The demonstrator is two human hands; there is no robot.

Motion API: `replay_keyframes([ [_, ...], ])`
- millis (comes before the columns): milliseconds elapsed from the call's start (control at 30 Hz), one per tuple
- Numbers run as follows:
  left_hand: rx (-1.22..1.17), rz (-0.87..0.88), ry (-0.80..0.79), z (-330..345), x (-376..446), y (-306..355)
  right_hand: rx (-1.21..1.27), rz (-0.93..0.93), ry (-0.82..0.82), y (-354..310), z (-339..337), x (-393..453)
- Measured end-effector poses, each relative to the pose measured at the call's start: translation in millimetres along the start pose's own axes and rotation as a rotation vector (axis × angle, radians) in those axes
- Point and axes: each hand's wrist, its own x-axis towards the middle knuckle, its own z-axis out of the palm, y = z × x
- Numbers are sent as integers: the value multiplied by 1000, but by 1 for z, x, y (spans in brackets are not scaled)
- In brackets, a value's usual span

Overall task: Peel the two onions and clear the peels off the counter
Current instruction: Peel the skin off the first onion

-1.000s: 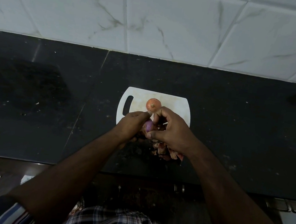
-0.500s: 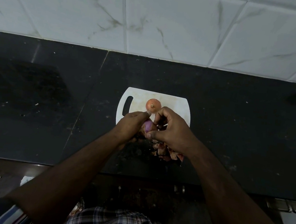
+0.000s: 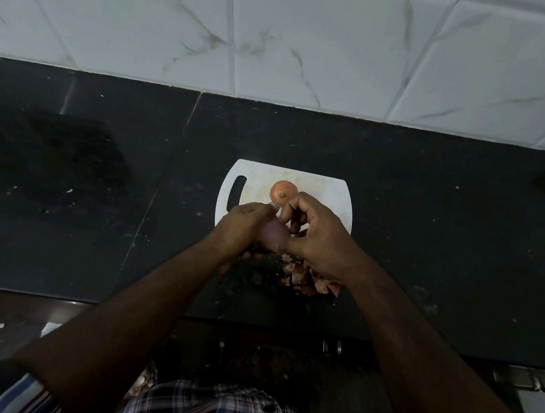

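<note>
Two hands meet over the near edge of the cutting board point(image 3: 327, 191). Your left hand point(image 3: 246, 225) is curled round the purple onion point(image 3: 275, 236), cupping it from the left. Your right hand point(image 3: 319, 237) has its thumb on the onion's near side, fingers bent over the top, pinching at it; whether a strip of skin is between the fingertips is too blurred to tell. Only a small patch of pale purple flesh shows between the hands.

Second onion point(image 3: 283, 191), still in its orange skin, sits on the board just beyond your right fingers, root end up. Board is white, handle slot on its left, lying on the black tabletop point(image 3: 444, 239) about mid-width, nearer the front edge than the wall.

Peels point(image 3: 307, 278) lie in a loose pile on the tabletop under your right wrist, close to the front edge. White marbled tiles point(image 3: 313, 43) run along the back edge.
</note>
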Motion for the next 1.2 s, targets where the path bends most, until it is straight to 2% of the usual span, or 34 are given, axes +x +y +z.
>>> replay_keyframes([
  [233,-21,-32,-50,0,-2,2,-57,11,-9,3,1,0],
  [400,-147,-194,-143,-8,-3,3,-63,9,71,7,-2,-3],
  [533,-217,-223,-117,-10,-4,6,-58,9,88,5,0,-3],
  [700,-183,-235,-124,-9,-5,7,-19,15,214,6,4,1],
  [900,-227,-249,-121,-8,-4,3,-46,-68,287,8,9,-1],
  [1033,-270,-276,-116,-7,-7,2,-2,-34,213,6,6,-5],
  [1200,-273,-298,-110,-7,-7,5,-10,-2,239,5,6,-5],
])
